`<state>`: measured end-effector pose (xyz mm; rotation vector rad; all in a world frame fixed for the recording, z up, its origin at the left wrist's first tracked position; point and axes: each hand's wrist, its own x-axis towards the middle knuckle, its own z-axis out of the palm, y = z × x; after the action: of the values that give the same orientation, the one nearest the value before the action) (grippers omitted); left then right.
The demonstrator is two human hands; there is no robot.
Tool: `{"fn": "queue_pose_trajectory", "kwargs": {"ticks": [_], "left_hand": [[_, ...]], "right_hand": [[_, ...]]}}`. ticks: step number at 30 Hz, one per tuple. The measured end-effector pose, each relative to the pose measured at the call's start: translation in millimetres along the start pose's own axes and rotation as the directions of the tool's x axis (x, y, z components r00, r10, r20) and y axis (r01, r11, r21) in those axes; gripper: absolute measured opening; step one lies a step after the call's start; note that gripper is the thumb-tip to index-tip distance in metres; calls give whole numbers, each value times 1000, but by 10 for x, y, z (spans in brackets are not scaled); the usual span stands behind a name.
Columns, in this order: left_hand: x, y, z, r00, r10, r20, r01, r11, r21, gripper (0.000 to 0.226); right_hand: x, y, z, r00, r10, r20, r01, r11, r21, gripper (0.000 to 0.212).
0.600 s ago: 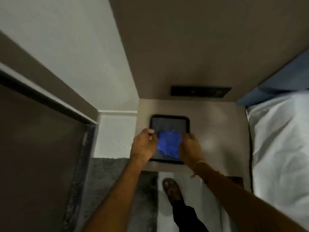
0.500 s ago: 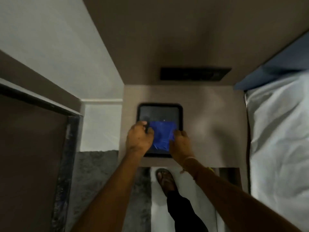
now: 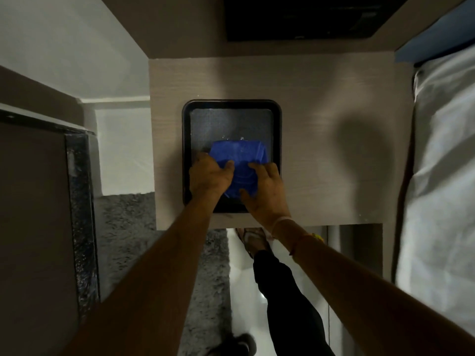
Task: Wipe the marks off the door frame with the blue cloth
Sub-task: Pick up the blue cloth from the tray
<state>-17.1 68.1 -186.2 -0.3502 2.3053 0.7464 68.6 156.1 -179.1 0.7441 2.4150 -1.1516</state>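
Observation:
The blue cloth (image 3: 237, 160) lies folded in the near half of a black tray (image 3: 231, 105) on a light wooden bedside table (image 3: 321, 98). My left hand (image 3: 209, 176) grips the cloth's left edge, fingers curled over it. My right hand (image 3: 266, 191) holds its right and near side, thumb under the cloth. Both hands cover the cloth's near part. The dark door frame (image 3: 81, 201) stands at the left, beside a brown door (image 3: 33, 227).
A bed with white sheets (image 3: 442, 176) runs along the right. A grey shaggy rug (image 3: 128, 240) lies on the floor left of my feet. A dark panel (image 3: 303, 16) sits on the wall behind the table. A white wall (image 3: 77, 42) is at the upper left.
The view has dropped and come closer over the tray. Both hands have closed further onto the blue cloth, which looks more bunched between them.

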Motion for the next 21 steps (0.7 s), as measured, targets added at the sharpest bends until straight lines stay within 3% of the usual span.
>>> {"fn": "queue_pose_trajectory", "kwargs": {"ticks": [4,8,11,15,21], "left_hand": [[18,11,-24,993,-65,95,82,978,-193,34],[-152,64,-146,996,13,83,16,941,-338,31],[-423,178,-366,992,122,6,-108,897,-428,23],[-940,176,-817,955,247,-166,-297,838,-459,8],[-1925,-79,-2096,860,198,-471,-467,680,-565,29]], "right_hand": [[-36,-39,47,1000,20,15,-20,1000,0,80],[-113,-161,58,993,-105,50,113,974,-197,111],[-174,-385,-45,969,-248,-21,239,949,-206,92],[-374,-841,-239,946,-319,-64,321,947,25,79],[-1202,-2160,-354,794,-604,-65,597,755,271,72]]}}
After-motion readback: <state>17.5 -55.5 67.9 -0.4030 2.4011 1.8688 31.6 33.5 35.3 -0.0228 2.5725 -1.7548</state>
